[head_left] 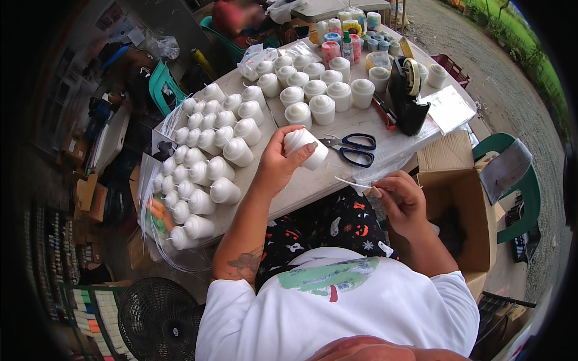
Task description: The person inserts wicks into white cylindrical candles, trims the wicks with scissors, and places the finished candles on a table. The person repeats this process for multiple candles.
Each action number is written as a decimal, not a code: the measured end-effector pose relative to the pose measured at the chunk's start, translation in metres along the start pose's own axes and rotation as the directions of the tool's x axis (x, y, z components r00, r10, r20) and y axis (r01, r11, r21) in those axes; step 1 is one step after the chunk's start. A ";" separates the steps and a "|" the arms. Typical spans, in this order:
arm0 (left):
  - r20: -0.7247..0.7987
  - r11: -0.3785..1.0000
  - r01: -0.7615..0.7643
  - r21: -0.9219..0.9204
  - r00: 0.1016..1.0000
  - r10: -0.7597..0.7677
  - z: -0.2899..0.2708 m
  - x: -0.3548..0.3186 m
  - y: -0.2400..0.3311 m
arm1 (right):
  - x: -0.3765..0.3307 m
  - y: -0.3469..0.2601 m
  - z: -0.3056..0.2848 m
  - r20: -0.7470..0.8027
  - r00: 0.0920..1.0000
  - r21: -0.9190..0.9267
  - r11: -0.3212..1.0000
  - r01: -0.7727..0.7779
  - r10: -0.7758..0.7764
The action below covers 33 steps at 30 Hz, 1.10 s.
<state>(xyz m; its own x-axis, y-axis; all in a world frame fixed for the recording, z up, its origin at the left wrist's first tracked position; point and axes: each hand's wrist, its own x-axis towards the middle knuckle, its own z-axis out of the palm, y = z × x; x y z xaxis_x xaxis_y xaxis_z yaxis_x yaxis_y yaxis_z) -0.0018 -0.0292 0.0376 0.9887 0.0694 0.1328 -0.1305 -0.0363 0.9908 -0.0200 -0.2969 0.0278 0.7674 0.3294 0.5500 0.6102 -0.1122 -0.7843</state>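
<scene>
On a pale table (307, 183), a pair of dark blue-handled scissors (345, 143) marks the middle of my work. Just left of the scissors, my left hand (283, 159) is curled around a white candle (306, 149), cup-shaped with a swirled top, tipped over with that top turned leftward. On the near side of the scissors, my right hand (400, 201) pinches a thin white wick (350, 182), thumb and fingers narrow on it, its free end short of the candle. Well left of the scissors stand rows of similar candles (236, 151), many with a wick poking out; beyond them is another group (322, 108) (I cannot make out wicks there). Right of that group is a black tape dispenser (406, 96). I judge this as the wick-fitting step, wick and candle apart; the next move calls for a steady left hold and careful lining-up with the candle's centre.
</scene>
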 end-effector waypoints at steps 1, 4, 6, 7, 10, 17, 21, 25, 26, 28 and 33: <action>0.035 0.971 -0.143 0.194 0.990 0.138 0.015 0.017 0.002 | -0.002 0.001 -0.001 0.003 1.000 0.005 1.000 -0.003 0.003; 0.302 0.474 -0.561 0.679 0.802 0.515 0.065 0.066 -0.003 | -0.005 0.001 -0.004 -0.004 1.000 0.011 1.000 -0.003 0.003; 0.396 0.331 -0.567 0.754 0.795 0.460 0.093 0.083 -0.019 | -0.008 0.002 -0.010 -0.030 1.000 -0.027 1.000 -0.002 0.001; 0.434 0.315 -0.557 0.768 0.815 0.384 0.100 0.092 -0.027 | -0.009 0.003 -0.015 -0.049 0.999 -0.029 1.000 -0.001 -0.001; 0.344 0.236 -0.486 0.842 0.820 0.458 0.105 0.107 -0.053 | -0.020 0.013 -0.026 -0.098 0.980 0.092 0.982 -0.167 0.176; 0.264 0.580 -0.569 0.583 0.808 0.527 0.086 0.094 -0.048 | -0.011 0.022 -0.029 -0.116 0.989 0.022 0.995 -0.093 0.095; 0.076 0.893 -0.326 0.311 0.945 0.319 0.052 0.023 -0.011 | -0.003 0.018 -0.027 -0.091 0.995 -0.019 0.999 -0.037 0.035; 0.072 0.700 -0.184 0.690 0.980 0.186 0.003 -0.030 -0.013 | -0.005 0.013 -0.014 -0.002 0.997 -0.062 0.995 -0.078 0.078; 0.052 0.644 -0.181 0.743 0.975 0.214 -0.002 -0.036 -0.018 | -0.004 0.012 -0.009 0.013 0.997 -0.075 0.995 -0.070 0.071; 0.023 0.521 -0.167 0.837 0.962 0.272 -0.008 -0.047 -0.027 | -0.005 0.011 0.002 0.039 0.997 -0.100 0.993 -0.055 0.059; 0.310 0.362 -0.482 0.798 0.843 0.440 0.022 -0.060 0.018 | -0.003 0.006 0.010 0.071 0.997 -0.182 0.983 -0.023 0.036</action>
<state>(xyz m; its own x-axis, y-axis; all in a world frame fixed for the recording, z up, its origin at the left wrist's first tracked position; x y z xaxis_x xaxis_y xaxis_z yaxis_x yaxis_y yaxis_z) -0.0615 -0.0561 0.0465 0.7990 -0.2663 0.5392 -0.4651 -0.8420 0.2733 -0.0212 -0.2897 0.0188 0.7731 0.3910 0.4995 0.6182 -0.2879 -0.7314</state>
